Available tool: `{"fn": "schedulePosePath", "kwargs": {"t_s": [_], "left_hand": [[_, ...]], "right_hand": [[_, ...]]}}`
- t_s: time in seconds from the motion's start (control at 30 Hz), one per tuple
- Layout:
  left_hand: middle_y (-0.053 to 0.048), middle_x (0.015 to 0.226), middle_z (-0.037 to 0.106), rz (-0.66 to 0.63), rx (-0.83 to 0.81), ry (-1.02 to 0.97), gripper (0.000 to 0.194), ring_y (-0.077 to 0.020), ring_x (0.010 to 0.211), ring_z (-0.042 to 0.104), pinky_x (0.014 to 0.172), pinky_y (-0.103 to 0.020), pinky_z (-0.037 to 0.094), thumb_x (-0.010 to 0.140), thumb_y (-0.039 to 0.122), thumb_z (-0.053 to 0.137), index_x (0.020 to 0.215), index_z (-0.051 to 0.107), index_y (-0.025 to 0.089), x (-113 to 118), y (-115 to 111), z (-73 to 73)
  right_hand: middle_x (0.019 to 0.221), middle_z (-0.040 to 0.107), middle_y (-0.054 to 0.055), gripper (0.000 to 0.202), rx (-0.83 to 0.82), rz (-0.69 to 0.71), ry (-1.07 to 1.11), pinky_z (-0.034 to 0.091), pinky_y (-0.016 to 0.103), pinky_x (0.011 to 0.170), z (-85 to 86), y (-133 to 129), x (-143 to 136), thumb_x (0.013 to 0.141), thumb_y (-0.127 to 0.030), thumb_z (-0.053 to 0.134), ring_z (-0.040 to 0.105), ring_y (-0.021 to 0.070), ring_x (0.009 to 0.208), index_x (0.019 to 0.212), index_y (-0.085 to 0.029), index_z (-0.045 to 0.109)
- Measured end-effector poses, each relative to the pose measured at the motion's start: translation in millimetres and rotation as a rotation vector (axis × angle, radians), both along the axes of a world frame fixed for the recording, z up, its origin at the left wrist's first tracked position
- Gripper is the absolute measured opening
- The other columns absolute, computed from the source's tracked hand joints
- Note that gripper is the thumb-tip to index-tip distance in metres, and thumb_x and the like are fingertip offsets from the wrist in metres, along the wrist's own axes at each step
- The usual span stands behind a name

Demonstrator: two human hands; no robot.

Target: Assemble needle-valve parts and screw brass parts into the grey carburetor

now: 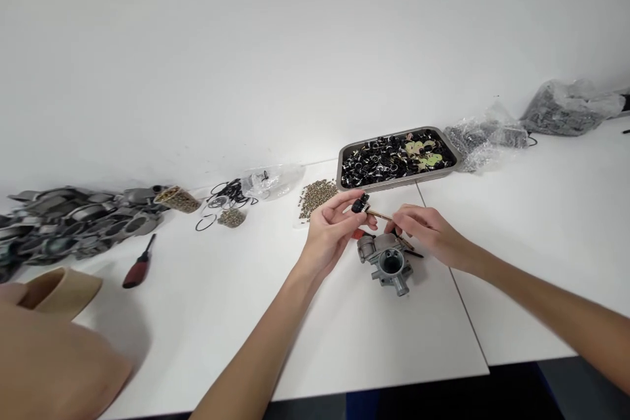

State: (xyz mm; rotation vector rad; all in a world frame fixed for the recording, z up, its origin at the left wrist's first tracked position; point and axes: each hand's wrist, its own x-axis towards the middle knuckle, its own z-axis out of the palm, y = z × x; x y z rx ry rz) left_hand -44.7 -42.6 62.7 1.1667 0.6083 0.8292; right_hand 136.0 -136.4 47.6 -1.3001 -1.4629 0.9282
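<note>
In my left hand (pixel 335 228) is a small black fitting (pixel 361 203), pinched between thumb and fingers above the table. A thin brass-coloured rod (pixel 380 214) runs from it to the right. The fingers of my right hand (pixel 426 230) are closed at the rod's other end. Just below both hands a grey metal carburetor body (pixel 391 264) rests on the table, its round bore facing me. Beside it, partly covered by my hands, lie a red piece (pixel 359 233) and a dark thin tool (pixel 413 252).
Behind my hands stands a metal tray (pixel 394 182) of black fittings. Small brass parts (pixel 317 198) lie left of it, plastic bags (pixel 566 108) right. Further left are black rings (pixel 231 192), a red-handled screwdriver (pixel 138 269) and piled grey castings (pixel 83 220). A tan ring-shaped object (pixel 69 295) is nearby.
</note>
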Motion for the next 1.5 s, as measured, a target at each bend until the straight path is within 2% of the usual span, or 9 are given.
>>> {"fn": "schedulePosePath", "kwargs": {"t_s": [0.17,0.27,0.37,0.47,0.67,0.93,1.17,1.33,1.5], "left_hand": [[-0.002,0.079,0.071,-0.050,-0.015,-0.015,0.037,-0.0186,0.067,0.072,0.063,-0.029,0.059,0.058,0.015,0.086,0.089,0.067,0.018,-1,-5,-0.2],[-0.001,0.080,0.071,-0.091,-0.009,-0.020,0.034,-0.0202,0.071,0.073,0.072,-0.034,0.062,0.059,0.015,0.087,0.086,0.066,0.017,-1,-7,0.2],[-0.002,0.081,0.070,-0.120,-0.003,-0.015,0.031,-0.0218,0.073,0.073,0.075,-0.038,0.063,0.061,0.017,0.086,0.086,0.067,0.017,0,-10,0.4],[-0.002,0.083,0.070,-0.106,0.012,-0.019,0.031,-0.0219,0.073,0.073,0.075,-0.040,0.064,0.061,0.016,0.086,0.085,0.067,0.018,0,-11,0.2],[-0.001,0.082,0.067,-0.017,0.103,0.009,0.032,-0.0207,0.070,0.071,0.072,-0.040,0.061,0.060,0.017,0.086,0.084,0.065,0.018,-1,-8,-0.4],[-0.003,0.081,0.069,-0.007,0.139,0.032,0.031,-0.0205,0.071,0.072,0.069,-0.035,0.061,0.061,0.017,0.086,0.085,0.067,0.016,1,-6,-8.3],[-0.003,0.074,0.069,0.017,0.126,0.055,0.035,-0.0226,0.069,0.072,0.066,-0.036,0.061,0.061,0.022,0.087,0.088,0.065,0.016,3,-4,-10.2],[-0.002,0.075,0.068,0.019,0.141,0.068,0.034,-0.0204,0.067,0.071,0.064,-0.034,0.061,0.058,0.021,0.088,0.085,0.067,0.016,3,-4,-8.6],[-0.003,0.078,0.068,0.007,0.135,0.094,0.033,-0.0183,0.067,0.069,0.065,-0.034,0.061,0.057,0.021,0.088,0.083,0.069,0.016,3,-4,-9.0]], "right_hand": [[0.068,0.056,0.004,0.043,-0.090,0.017,0.133,0.038,0.029,0.058,4.6,-1,-2,0.091,-0.054,0.054,0.047,0.0143,0.064,0.070,-0.018,0.067],[0.067,0.055,0.003,0.041,-0.093,-0.003,0.215,0.038,0.029,0.058,6.6,1,0,0.089,-0.052,0.057,0.044,0.0135,0.063,0.067,-0.018,0.065],[0.065,0.050,0.002,0.042,-0.100,-0.007,0.263,0.037,0.029,0.058,5.9,3,1,0.086,-0.054,0.061,0.043,0.0135,0.063,0.063,-0.019,0.060],[0.063,0.046,0.001,0.044,-0.120,-0.019,0.252,0.036,0.029,0.057,4.3,4,2,0.085,-0.055,0.063,0.041,0.0129,0.062,0.061,-0.019,0.057],[0.067,0.058,0.004,0.045,-0.121,0.008,0.213,0.041,0.029,0.060,5.6,5,1,0.086,-0.057,0.060,0.048,0.0132,0.063,0.064,-0.018,0.066],[0.066,0.058,0.003,0.035,-0.066,-0.042,0.149,0.039,0.029,0.060,4.0,5,4,0.087,-0.044,0.060,0.048,0.0133,0.063,0.065,-0.019,0.068],[0.067,0.056,0.002,0.037,-0.036,-0.109,0.062,0.036,0.028,0.055,-0.4,7,6,0.087,-0.053,0.060,0.048,0.0135,0.063,0.076,-0.019,0.069],[0.063,0.054,0.001,0.042,-0.008,-0.089,0.035,0.037,0.028,0.059,-0.8,6,4,0.091,-0.051,0.055,0.048,0.0127,0.062,0.066,-0.018,0.063],[0.058,0.054,0.001,0.049,-0.044,-0.073,0.122,0.040,0.028,0.059,-2.0,6,2,0.091,-0.053,0.054,0.048,0.0119,0.057,0.057,-0.018,0.058]]}}
